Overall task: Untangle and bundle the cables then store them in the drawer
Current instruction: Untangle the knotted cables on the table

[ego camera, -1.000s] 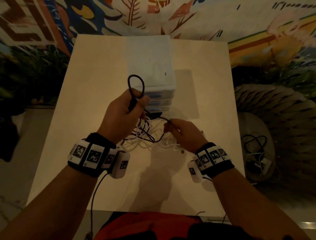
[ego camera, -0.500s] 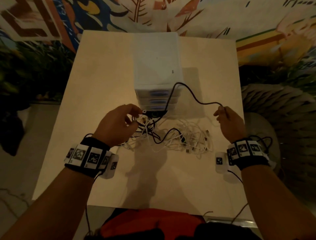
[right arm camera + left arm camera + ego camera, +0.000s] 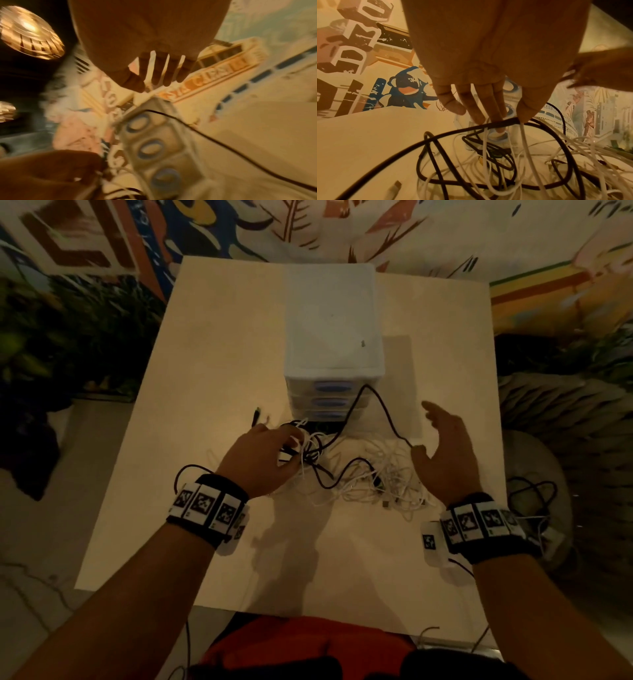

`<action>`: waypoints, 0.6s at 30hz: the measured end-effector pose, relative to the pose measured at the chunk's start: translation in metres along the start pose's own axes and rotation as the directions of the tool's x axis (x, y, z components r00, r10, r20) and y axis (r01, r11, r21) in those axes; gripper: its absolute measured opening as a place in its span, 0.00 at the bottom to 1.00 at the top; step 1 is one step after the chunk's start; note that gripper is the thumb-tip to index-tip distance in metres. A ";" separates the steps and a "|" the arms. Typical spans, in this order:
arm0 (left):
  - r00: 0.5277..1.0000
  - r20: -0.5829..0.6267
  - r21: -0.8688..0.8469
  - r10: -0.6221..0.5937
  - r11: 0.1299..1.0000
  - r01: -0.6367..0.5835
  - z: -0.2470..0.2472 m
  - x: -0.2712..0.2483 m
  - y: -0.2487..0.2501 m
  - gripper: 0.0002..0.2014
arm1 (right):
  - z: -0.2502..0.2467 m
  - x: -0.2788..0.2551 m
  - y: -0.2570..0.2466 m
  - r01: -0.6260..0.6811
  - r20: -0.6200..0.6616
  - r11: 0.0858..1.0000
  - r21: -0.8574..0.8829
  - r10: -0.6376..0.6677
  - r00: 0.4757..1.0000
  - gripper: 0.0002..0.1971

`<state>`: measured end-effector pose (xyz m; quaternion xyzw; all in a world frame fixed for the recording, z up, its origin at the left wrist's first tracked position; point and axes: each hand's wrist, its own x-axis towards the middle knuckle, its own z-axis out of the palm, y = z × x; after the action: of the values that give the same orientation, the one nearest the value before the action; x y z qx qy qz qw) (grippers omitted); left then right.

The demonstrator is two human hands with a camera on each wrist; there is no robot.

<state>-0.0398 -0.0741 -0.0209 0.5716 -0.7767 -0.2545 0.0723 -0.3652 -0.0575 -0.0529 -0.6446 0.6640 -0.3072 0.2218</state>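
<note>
A tangle of white cables (image 3: 383,477) and one black cable (image 3: 376,409) lies on the table in front of a white three-drawer unit (image 3: 332,344), whose drawers are all shut. My left hand (image 3: 274,450) reaches into the left side of the tangle. In the left wrist view its thumb and forefinger pinch the black cable (image 3: 471,128), with white strands running between the fingers. My right hand (image 3: 435,436) hovers at the right of the tangle with straight, spread fingers (image 3: 163,75). The black cable arcs over the drawer fronts (image 3: 147,147) and ends by the right thumb.
The square cream table (image 3: 205,508) has open edges on all sides. A black plug end (image 3: 256,416) lies left of the drawer unit. A wicker seat (image 3: 565,422) and a stool with more cables (image 3: 534,494) stand at the right, plants (image 3: 68,344) at the left.
My right hand has opened and let go of the black cable end it was pinching. My left hand has come down from holding a raised loop into the tangle.
</note>
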 end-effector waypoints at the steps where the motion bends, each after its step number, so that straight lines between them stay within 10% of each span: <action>1: 1.000 0.007 0.006 0.004 1.000 -0.004 0.000 0.000 0.000 0.16 | -0.004 0.001 -0.024 0.143 -0.075 0.990 -0.003 -0.143 0.987 0.33; 6: 0.999 0.031 -0.047 0.040 0.998 -0.038 -0.003 0.000 0.004 0.16 | 0.023 0.019 -0.105 0.564 0.144 0.823 -0.069 -0.551 0.822 0.17; 13: 0.996 -0.047 -0.094 0.077 0.992 -0.082 -0.012 -0.007 0.002 0.10 | 0.045 0.014 -0.084 0.509 0.634 0.795 -0.331 -0.212 0.743 0.15; 18: 0.993 -0.072 -0.133 0.097 0.985 -0.106 -0.012 -0.009 0.001 0.10 | 0.053 -0.001 -0.078 0.382 0.587 0.920 -0.092 -0.259 0.767 0.16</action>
<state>-0.0327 -0.0692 -0.0081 0.5331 -0.7827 -0.2843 0.1495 -0.2719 -0.0610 -0.0365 -0.8297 0.4761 -0.0658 0.2838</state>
